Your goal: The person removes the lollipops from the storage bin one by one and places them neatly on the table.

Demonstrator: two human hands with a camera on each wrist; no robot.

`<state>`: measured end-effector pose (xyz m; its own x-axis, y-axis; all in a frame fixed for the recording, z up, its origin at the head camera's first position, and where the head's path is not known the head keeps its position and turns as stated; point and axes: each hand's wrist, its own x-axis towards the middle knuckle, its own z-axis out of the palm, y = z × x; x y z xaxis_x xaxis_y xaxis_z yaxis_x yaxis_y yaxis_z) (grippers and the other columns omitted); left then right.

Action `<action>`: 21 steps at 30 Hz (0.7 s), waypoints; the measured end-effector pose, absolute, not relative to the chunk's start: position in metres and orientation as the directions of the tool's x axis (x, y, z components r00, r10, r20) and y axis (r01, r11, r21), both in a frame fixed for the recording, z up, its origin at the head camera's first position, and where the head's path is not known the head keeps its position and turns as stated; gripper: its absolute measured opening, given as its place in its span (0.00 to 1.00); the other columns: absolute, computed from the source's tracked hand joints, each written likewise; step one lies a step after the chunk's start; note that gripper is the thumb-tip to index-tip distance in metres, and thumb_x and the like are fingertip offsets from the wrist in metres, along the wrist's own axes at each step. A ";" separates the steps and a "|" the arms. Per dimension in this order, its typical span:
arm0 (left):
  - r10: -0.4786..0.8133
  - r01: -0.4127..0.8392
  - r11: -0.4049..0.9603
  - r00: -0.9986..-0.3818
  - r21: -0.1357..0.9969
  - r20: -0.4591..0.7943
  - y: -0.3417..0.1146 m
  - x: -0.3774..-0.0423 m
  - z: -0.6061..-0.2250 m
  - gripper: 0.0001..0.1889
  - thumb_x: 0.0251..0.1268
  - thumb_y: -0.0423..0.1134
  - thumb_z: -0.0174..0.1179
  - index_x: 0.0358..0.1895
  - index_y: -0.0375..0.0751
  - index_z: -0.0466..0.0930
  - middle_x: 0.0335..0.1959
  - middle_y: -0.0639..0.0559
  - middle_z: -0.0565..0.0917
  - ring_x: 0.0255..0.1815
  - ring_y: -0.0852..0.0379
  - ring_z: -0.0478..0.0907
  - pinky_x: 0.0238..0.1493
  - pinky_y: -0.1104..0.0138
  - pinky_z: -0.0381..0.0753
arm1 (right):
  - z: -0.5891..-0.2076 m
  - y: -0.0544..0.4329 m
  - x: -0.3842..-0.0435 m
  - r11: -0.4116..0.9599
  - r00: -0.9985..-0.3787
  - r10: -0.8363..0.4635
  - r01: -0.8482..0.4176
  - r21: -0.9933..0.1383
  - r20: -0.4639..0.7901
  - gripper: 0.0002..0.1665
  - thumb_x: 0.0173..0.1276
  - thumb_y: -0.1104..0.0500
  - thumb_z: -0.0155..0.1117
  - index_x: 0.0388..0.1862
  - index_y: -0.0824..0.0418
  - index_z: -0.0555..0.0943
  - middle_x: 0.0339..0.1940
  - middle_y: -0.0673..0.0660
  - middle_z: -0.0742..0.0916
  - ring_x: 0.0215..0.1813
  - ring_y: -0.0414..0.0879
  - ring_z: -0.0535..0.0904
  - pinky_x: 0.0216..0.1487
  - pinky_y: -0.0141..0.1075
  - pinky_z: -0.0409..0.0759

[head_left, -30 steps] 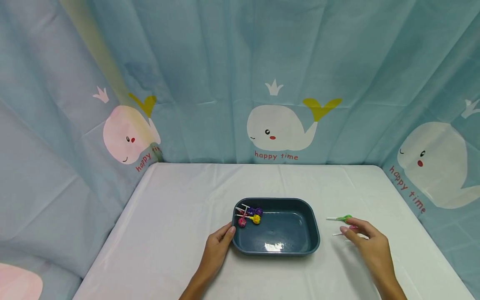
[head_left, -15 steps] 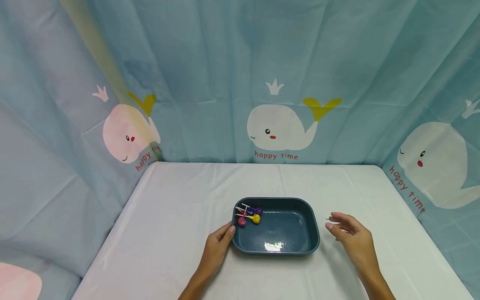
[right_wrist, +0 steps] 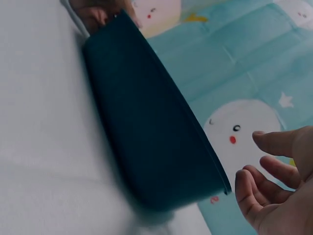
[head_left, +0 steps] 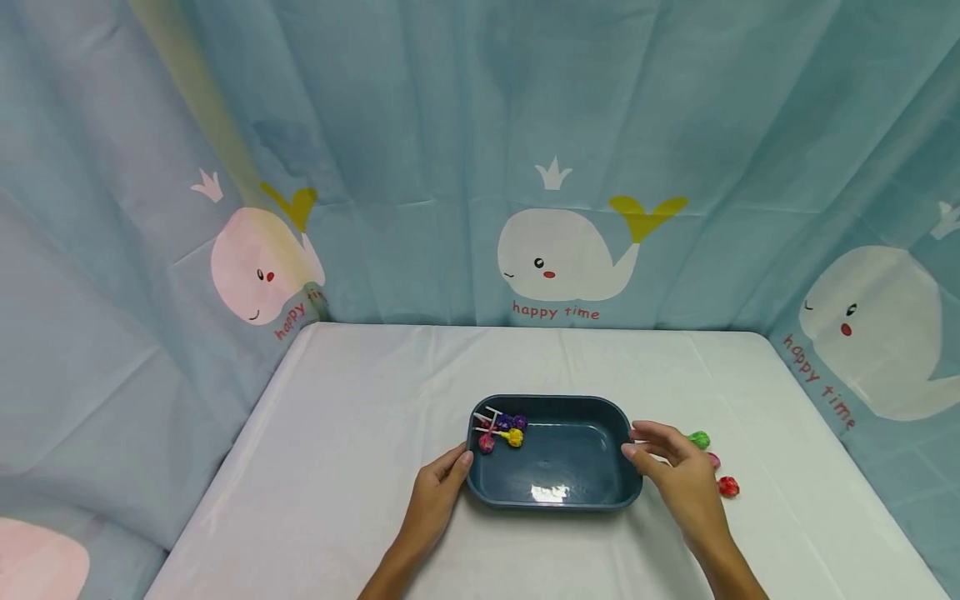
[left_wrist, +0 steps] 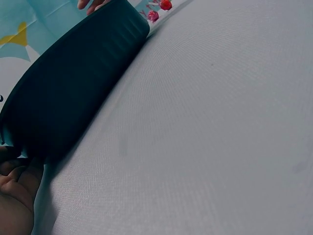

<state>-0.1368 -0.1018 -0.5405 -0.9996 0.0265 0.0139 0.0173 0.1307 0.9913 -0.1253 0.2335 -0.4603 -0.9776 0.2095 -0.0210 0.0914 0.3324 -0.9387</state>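
Note:
A dark blue-grey plastic tray (head_left: 555, 505) stands on the white table. My left hand (head_left: 433, 493) grips its left end, thumb at the rim; the left wrist view shows the fingers (left_wrist: 19, 178) against the tray wall. Inside, at the far left corner, lie several wrapped lollipops, among them a yellow lollipop (head_left: 515, 437), a pinkish-red lollipop (head_left: 487, 443) and purple lollipops (head_left: 510, 422). My right hand (head_left: 681, 479) is beside the right rim, fingers loosely bent and thumb apart. In the right wrist view, this hand (right_wrist: 279, 183) holds nothing and a gap separates it from the tray.
Right of my right hand lie a green lollipop (head_left: 699, 439), a pink lollipop (head_left: 714, 460) and a red lollipop (head_left: 728, 487), their sticks hidden by the hand. A blue curtain (head_left: 420, 250) with printed whales surrounds the white table (head_left: 360, 392).
My right hand has moved left from the loose lollipops to the tray's right rim, uncovering their heads. The left hand and the tray have stayed put.

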 end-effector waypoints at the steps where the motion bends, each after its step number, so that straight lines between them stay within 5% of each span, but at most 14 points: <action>1: 0.027 0.018 0.132 -1.000 0.991 0.014 -0.102 -0.137 -0.540 0.27 0.85 0.47 0.56 0.73 0.30 0.75 0.71 0.40 0.80 0.77 0.45 0.72 0.77 0.54 0.71 | -0.460 0.231 -0.125 0.326 -0.979 0.203 0.090 -0.941 -0.023 0.31 0.72 0.49 0.76 0.69 0.59 0.81 0.61 0.59 0.88 0.51 0.31 0.83 0.49 0.23 0.85; 10: 0.026 0.004 0.133 -1.000 0.991 0.000 -0.101 -0.137 -0.540 0.28 0.85 0.49 0.55 0.73 0.30 0.75 0.72 0.40 0.79 0.78 0.45 0.72 0.77 0.54 0.70 | -0.461 0.212 -0.128 0.296 -0.990 0.138 0.049 -0.954 -0.009 0.30 0.72 0.49 0.76 0.67 0.60 0.81 0.63 0.63 0.87 0.54 0.34 0.85 0.57 0.18 0.80; 21: 0.023 0.010 0.114 -1.000 0.993 0.007 -0.101 -0.138 -0.542 0.26 0.84 0.48 0.56 0.72 0.31 0.76 0.71 0.41 0.80 0.77 0.46 0.72 0.77 0.55 0.71 | -0.463 0.189 -0.136 0.327 -0.996 0.085 0.015 -0.945 0.014 0.29 0.70 0.47 0.78 0.66 0.53 0.83 0.61 0.56 0.89 0.57 0.40 0.86 0.58 0.24 0.82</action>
<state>-0.1378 -0.1012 -0.5416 -0.9997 0.0231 0.0070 0.0096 0.1142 0.9934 -0.1363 0.1893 -0.4626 -0.9963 0.0853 0.0142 0.0145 0.3268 -0.9450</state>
